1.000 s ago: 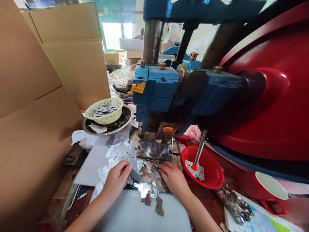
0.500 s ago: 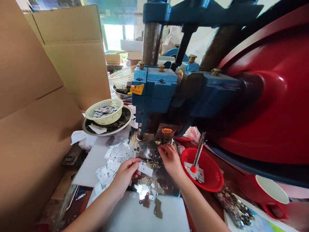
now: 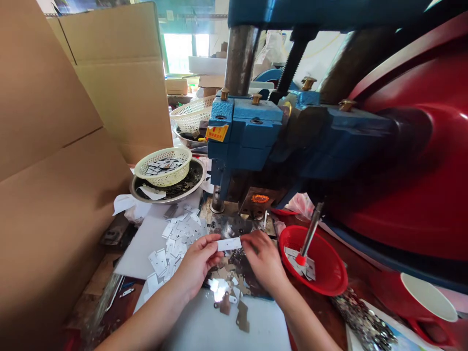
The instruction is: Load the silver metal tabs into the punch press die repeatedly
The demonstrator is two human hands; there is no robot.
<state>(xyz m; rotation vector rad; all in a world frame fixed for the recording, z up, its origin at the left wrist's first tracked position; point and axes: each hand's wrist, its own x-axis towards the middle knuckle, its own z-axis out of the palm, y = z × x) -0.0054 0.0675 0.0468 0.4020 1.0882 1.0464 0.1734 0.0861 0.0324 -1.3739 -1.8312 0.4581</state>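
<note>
Pinched by its left end in my left hand (image 3: 200,258) is a flat, white-silver metal plate (image 3: 229,244) with small holes. My right hand (image 3: 265,258) has its thumb and fingertips closed at the plate's right end. Both hands are in front of the blue press (image 3: 246,131), just below its die area (image 3: 234,225). Left of my left hand lies a heap of similar metal plates (image 3: 182,234). Cut metal pieces (image 3: 224,303) are scattered below the hands.
To the right stands a red bowl (image 3: 334,285) with plates and a metal lever (image 3: 312,229) crossing above it. A red flywheel (image 3: 409,185) bulks beyond. At left are a cream basket (image 3: 170,179) on a metal basin (image 3: 197,178) and tall cardboard (image 3: 120,92). A red mug (image 3: 397,287) sits far right.
My right hand has come away from the die area to the plate's right end. My left hand has raised the plate and moved it slightly right. The camera view has shifted a little.
</note>
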